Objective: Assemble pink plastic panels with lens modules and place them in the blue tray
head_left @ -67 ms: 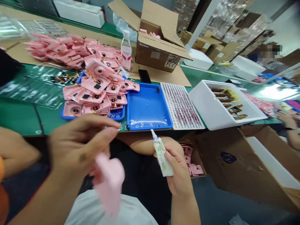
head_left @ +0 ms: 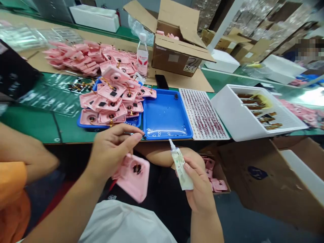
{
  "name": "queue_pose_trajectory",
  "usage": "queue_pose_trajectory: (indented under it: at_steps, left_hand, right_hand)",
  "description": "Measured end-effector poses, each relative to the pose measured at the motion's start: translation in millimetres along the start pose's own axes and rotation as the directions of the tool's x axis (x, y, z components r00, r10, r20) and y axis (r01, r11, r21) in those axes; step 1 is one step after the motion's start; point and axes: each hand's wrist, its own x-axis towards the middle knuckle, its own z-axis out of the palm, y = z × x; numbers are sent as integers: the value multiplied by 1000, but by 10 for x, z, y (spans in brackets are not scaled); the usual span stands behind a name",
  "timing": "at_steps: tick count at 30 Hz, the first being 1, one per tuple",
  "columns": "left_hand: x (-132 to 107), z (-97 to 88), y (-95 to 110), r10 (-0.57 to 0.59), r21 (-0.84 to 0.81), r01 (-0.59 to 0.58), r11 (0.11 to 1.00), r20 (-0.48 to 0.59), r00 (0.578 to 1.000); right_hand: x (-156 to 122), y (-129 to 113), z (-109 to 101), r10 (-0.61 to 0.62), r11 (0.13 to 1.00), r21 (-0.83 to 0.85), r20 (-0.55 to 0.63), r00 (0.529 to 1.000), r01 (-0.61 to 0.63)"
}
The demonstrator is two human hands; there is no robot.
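Note:
My left hand [head_left: 115, 145] is closed, with a pink plastic shell [head_left: 136, 175] hanging below its fingers. The shell's inner side faces me and shows a dark round part with small pieces around it. Thumb and forefinger come together at a tiny dark piece near the tray's corner, too small to name. My right hand [head_left: 196, 182] grips a pale glue tube [head_left: 181, 168], its white nozzle pointing up toward the bench edge. Just beyond both hands lies a blue tray [head_left: 165, 114] with a small black piece in it. More pink shells [head_left: 108, 98] are heaped on the blue tray at left.
A white sheet with rows of small parts [head_left: 202, 114] lies beside a white foam box [head_left: 233, 114]. Behind stand a bottle [head_left: 142, 57], a phone [head_left: 161, 81] and a cardboard box [head_left: 174, 54]. At left is another person's arm [head_left: 27, 152].
My left hand has moved right and away from me, and the pink shell has turned to show its inside. The whole view has shifted slightly; the right hand still grips the tube.

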Motion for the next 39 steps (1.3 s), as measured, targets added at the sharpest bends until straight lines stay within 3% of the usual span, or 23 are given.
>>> queue_pose_trajectory:
  at_steps: [4, 9, 15, 18, 22, 24, 28, 31, 34, 39]
  left_hand:
    - [52, -26, -102, -72, 62, 70, 996, 39, 997]
    - [58, 72, -221, -140, 80, 132, 988, 107, 984]
    - [57, 151, -302, -260, -60, 270, 961, 139, 955]
    - [30, 180, -338, -434, -192, 467, 863, 191, 881]
    - [-30, 210, -379, -610, -368, 696, 617, 335, 718]
    - [-61, 209, -386, -618, -418, 743, 522, 415, 668]
    - [-117, 186, -397, -516, -440, 782, 441, 589, 622]
    - [-148, 183, -435, -461, -447, 824, 348, 684, 566]
    - [-171, 200, -478, -440, -484, 823, 296, 696, 567]
    - [-198, 224, -489, -483, -570, 760, 313, 593, 644]
  right_hand:
    - [-44, 3, 46, 4, 1000, -9, 3, 1000, -4]
    - [-44, 66, 32, -18, 999, -50, 28, 999, 19]
    - [-49, 89, 15, 41, 999, -32, 166, 985, -36]
    - [-73, 63, 45, 69, 997, 3, 210, 975, -71]
    - [-84, 45, 80, 70, 996, 33, 291, 954, -83]
    - [-90, 56, 85, 64, 997, 15, 297, 953, -71]
    - [-129, 91, 95, 12, 996, -93, 267, 964, 14]
    - [-180, 86, 129, 49, 985, -175, 279, 959, 1]
    - [-232, 57, 182, 54, 982, -189, 226, 973, -10]
    - [-287, 22, 236, -3, 983, -180, 178, 984, 35]
